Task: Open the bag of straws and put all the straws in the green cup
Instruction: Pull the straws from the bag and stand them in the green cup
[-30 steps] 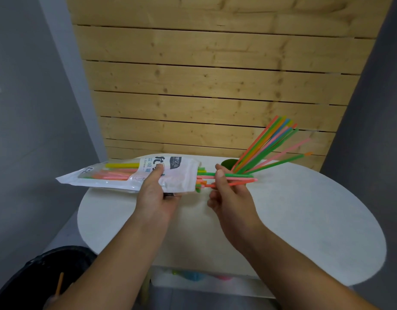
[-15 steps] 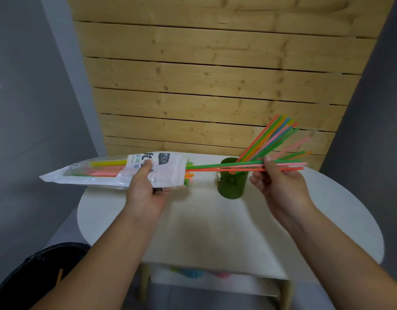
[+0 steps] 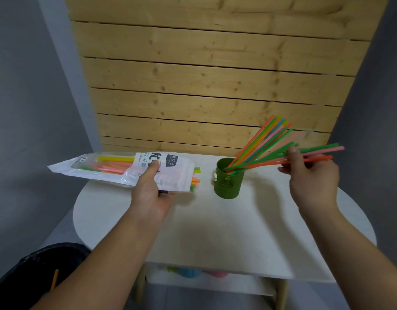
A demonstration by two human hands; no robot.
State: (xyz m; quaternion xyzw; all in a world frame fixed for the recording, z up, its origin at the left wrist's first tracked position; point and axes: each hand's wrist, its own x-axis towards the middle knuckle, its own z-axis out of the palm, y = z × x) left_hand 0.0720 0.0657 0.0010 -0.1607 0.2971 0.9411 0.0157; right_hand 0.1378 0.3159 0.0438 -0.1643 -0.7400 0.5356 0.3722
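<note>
- Noted, nearest at the lower left, a round black bin (image 3: pixel 25 274) with a thin orange stick (image 3: pixel 55 279) in it.
- Made out a white shelf (image 3: pixel 204 285) under the counter, holding blurred green, blue and pink shapes; could not tell what they were.
- Reached both bare forearms over the white oval counter (image 3: pixel 215 231).
- Gripped the clear-and-white printed plastic bag of straws (image 3: pixel 177 175) with the left hand (image 3: pixel 149 193), thumb on top and fingers curled beneath.
- Held that bag roughly level over the counter's far left edge, mouth toward the cup, with green and orange straw ends (image 3: pixel 196 175) poking out.
- Pinched a few thin green, pink and orange plastic straws (image 3: pixel 325 151) with the right hand (image 3: pixel 313 177), to the right of the cup, their lower ends already inside it.
- Found the short dark-green plastic cup (image 3: pixel 227 186) upright on the counter, between the hands and touched by neither.
- Saw a fan of bright loose straws (image 3: pixel 260 142) leaning up and right out of the cup.
- Faced a pale wooden slat wall (image 3: pixel 204 86) behind everything.
</note>
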